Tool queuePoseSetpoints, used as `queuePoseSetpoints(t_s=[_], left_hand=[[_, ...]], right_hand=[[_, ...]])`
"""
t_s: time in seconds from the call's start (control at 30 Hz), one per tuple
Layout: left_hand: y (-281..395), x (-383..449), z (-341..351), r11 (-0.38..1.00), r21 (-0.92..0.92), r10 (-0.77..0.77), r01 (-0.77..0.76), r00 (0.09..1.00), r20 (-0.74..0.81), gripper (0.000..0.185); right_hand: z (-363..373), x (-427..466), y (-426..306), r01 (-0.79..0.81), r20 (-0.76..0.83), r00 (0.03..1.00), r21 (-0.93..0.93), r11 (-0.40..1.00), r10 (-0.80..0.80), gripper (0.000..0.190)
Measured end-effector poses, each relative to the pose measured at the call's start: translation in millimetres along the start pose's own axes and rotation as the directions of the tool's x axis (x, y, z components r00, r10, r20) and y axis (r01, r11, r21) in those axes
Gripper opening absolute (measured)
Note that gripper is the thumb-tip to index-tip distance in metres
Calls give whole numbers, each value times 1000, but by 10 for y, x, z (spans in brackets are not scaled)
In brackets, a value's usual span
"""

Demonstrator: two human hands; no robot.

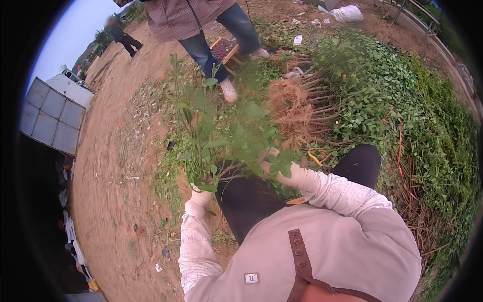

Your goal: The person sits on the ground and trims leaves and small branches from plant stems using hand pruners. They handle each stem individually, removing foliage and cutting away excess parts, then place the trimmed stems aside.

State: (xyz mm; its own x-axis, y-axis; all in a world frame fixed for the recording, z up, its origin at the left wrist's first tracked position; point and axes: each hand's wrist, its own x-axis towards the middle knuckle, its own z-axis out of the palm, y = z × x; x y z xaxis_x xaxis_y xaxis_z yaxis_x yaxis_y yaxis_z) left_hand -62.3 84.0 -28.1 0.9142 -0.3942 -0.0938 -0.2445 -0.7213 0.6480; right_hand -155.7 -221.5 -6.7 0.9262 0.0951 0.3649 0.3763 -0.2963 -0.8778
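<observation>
A leafy green plant (203,139) with several stems stands in front of me, its upper leaves blurred. My left hand (202,192), in a pale glove, is at the base of its stems, with the fingers mostly hidden by leaves. My right hand (272,164), also gloved, is among the leaves on the plant's right side; what its fingers do is hidden. Beyond my right knee lies a row of plants with bare reddish-brown roots (290,105), their leafy tops to the right. A curved orange-yellow object (314,159) lies near them.
A large heap of leafy plants (426,124) covers the right side, with red twine (400,162) on it. Another person (211,34) stands ahead beside a low wooden-framed stool (225,49). A white sack (347,13) lies farther back. Someone else (124,37) is far off on the dirt.
</observation>
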Motion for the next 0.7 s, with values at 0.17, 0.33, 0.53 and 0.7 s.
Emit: queuePoseSetpoints(t_s=[0.17,0.33,0.53,0.7], left_hand=[[-105,-5,230,993,-85,-105,77,911,-399,15],[-589,-23,202,999,-7,-49,50,933,-357,9],[-912,-211,-30,954,155,-172,258,890,-422,10],[-577,-15,-227,949,140,-201,284,882,-426,16]], right_hand=[[51,-24,-280,-429,282,903,632,645,324,28],[44,-386,-622,-679,447,717,622,391,535,15],[-1000,-538,-1398,-441,128,872,624,644,473,50],[-920,-144,-341,-466,-103,883,-74,882,458,22]])
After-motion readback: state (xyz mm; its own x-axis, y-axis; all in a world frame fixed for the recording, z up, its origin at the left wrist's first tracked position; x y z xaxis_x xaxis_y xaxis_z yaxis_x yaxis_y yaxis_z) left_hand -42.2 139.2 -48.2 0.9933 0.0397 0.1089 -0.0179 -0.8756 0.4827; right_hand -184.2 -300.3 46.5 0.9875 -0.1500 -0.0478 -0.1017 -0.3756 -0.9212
